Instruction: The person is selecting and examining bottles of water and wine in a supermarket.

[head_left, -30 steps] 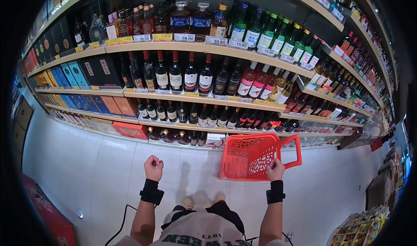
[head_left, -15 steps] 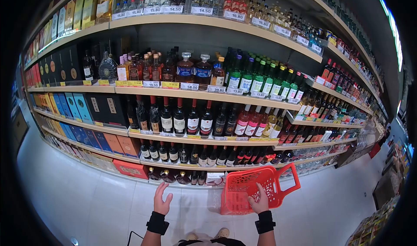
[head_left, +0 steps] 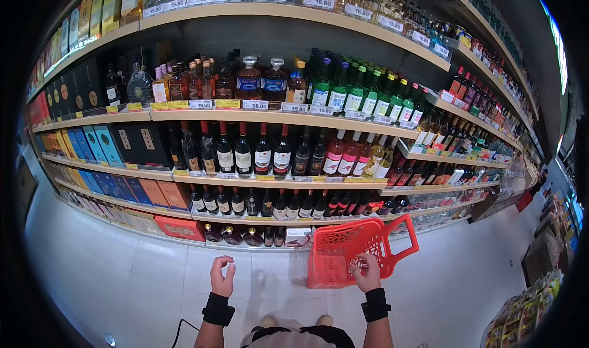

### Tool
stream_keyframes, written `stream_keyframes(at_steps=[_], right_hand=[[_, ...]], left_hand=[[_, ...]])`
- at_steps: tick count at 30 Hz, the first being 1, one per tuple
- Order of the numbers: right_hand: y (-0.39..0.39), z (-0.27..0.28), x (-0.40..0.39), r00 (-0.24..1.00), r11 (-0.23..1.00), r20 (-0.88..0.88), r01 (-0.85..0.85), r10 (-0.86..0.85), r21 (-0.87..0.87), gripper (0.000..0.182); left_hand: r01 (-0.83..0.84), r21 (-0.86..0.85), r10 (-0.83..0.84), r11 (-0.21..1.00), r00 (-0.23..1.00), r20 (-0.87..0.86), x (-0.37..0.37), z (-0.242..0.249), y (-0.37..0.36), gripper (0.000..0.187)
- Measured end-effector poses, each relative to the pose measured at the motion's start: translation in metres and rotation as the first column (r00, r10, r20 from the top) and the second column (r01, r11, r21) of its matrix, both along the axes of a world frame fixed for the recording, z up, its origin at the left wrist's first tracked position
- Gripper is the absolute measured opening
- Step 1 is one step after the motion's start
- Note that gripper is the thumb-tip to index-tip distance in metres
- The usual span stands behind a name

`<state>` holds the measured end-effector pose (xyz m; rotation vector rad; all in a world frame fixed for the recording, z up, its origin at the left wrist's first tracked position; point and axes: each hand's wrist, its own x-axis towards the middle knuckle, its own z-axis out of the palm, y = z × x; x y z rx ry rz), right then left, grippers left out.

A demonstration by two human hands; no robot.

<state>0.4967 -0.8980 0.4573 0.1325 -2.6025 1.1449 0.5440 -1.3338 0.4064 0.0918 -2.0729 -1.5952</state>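
My left hand [head_left: 222, 277] is held over the floor with nothing in it, its fingers loosely bent and the thumb apart from them. A black band wraps the wrist. My right hand [head_left: 367, 274], also wearing a black wristband, overlaps the near side of a red plastic shopping basket [head_left: 343, 231]. Its fingers are curved and hold nothing. The basket stands on the floor in front of the shelves, tilted in this view, with its loop handle [head_left: 402, 251] to the right.
Wooden-edged shelves [head_left: 270, 118] rise ahead, carrying wine bottles [head_left: 264, 154], green bottles [head_left: 354, 96] and boxed bottles [head_left: 98, 142]. A red box [head_left: 180, 228] lies on the lowest shelf. Pale floor tiles [head_left: 153, 274] run below, and a product stand [head_left: 524, 311] is at lower right.
The view has tilted down, so the shelves and basket appear higher. The fingers of both hands are more bent than before. The basket stays in place on the floor.
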Motion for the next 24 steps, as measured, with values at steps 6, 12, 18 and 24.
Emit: stream_keyframes(at_steps=[6,12,18,24], right_hand=[[0.044,-0.011,-0.003,1.0,0.986,-0.003,0.003,-0.004,-0.169,0.021],[0.095,0.006,-0.007,0.992,0.975,0.121,0.067,-0.043,-0.209,0.012],[0.159,0.007,-0.003,0.991,0.987,0.132,0.02,0.001,-0.159,0.015],[0.211,0.006,-0.008,0.991,0.978,0.132,-0.002,0.031,-0.21,0.017]], left_hand=[[-0.009,-0.148,0.002,0.989,0.999,-0.049,-0.018,0.001,0.037,0.004],[0.016,-0.119,-0.018,0.993,1.0,-0.022,-0.031,0.025,0.102,0.017],[0.034,-0.084,-0.035,0.996,0.999,-0.012,-0.045,0.036,0.172,0.019],[0.039,-0.06,-0.039,0.997,0.999,0.001,-0.048,0.03,0.229,0.026]])
